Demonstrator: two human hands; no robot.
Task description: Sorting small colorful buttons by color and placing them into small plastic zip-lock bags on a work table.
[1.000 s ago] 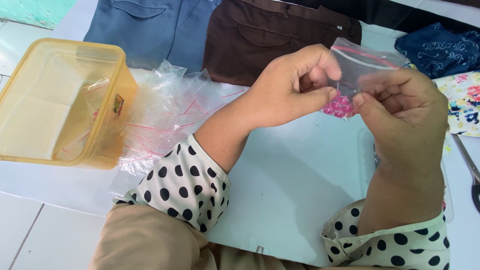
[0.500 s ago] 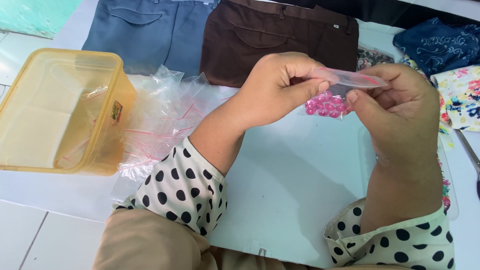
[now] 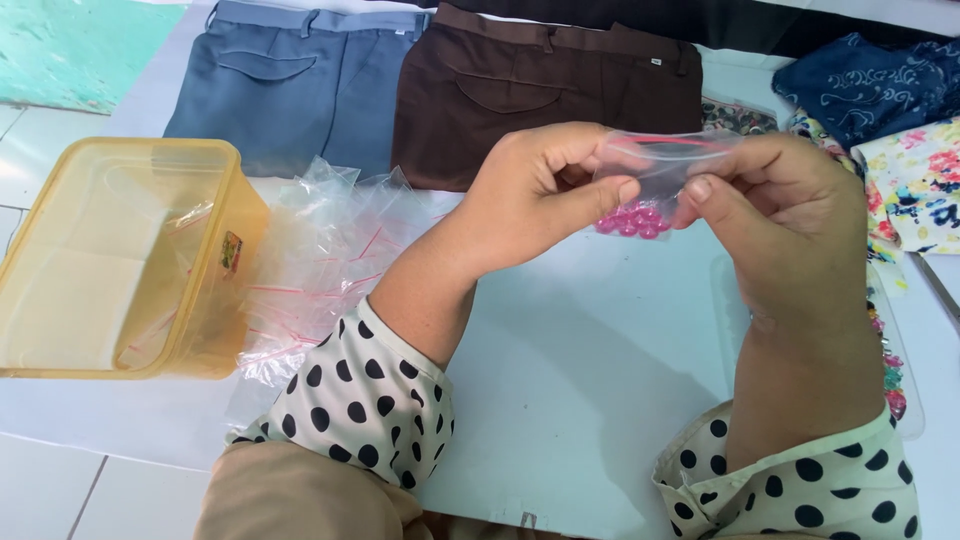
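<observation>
Small clear zip bag with pink beads inside, pinched at its red-lined top by left hand and right hand, both grips closed tight on it, up above the middle of the white worktop. Near the left edge, a yellow plastic tub beside a heap of empty zip bags. Along the far edge, folded blue trousers and brown trousers. Flowery cloth at the right edge.
</observation>
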